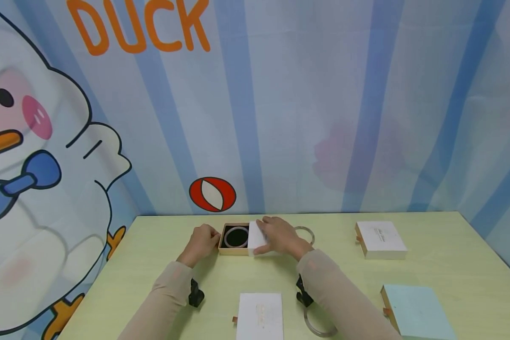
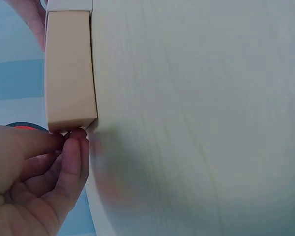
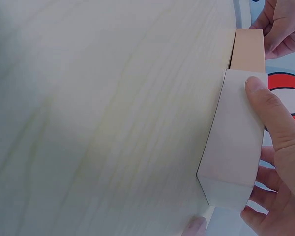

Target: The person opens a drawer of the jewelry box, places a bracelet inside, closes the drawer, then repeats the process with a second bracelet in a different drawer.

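Note:
Near the back edge of the table, a tan drawer [image 1: 233,252] sticks out to the left of its white box sleeve [image 1: 257,236]. A ring-shaped bangle [image 1: 236,237] lies on the drawer's black lining. My left hand [image 1: 200,243] pinches at the drawer's outer end; in the left wrist view its fingertips meet at the end of the tan drawer [image 2: 71,69], hiding what lies between them. My right hand [image 1: 282,236] grips the sleeve, and the right wrist view has the thumb along the side of the white sleeve [image 3: 233,137].
One bangle [image 1: 306,231] lies behind my right hand, another [image 1: 318,330] beside my right forearm. A white box [image 1: 260,316] stands at the front, a second white box [image 1: 381,238] at the right, and a light blue box [image 1: 420,311] at the front right. A printed curtain [image 1: 297,118] hangs behind.

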Demonstrator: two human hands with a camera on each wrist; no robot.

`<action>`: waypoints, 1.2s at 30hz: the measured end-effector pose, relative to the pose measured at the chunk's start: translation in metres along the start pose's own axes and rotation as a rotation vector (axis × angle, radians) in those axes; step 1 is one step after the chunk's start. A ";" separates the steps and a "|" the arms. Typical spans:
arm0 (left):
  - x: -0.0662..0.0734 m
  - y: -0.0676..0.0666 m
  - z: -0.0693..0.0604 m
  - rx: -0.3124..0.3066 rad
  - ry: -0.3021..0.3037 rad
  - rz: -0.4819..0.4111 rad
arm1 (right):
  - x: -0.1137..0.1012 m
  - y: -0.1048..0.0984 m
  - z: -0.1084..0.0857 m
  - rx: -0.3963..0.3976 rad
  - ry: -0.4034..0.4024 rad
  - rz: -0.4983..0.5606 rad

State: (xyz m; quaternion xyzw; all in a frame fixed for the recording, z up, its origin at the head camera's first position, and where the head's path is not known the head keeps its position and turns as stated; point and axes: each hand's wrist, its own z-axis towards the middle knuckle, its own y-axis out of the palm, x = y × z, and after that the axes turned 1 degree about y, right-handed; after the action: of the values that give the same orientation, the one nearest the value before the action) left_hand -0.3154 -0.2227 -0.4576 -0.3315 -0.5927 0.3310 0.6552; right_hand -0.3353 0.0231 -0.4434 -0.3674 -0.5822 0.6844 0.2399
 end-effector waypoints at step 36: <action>0.005 0.007 0.002 -0.004 0.036 -0.057 | -0.001 0.001 -0.001 -0.019 0.018 -0.002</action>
State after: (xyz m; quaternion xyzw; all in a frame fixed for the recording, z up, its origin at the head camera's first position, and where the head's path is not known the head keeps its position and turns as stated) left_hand -0.3168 -0.2142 -0.4602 -0.3215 -0.5906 0.3050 0.6744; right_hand -0.3341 0.0231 -0.4444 -0.3751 -0.5869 0.6754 0.2423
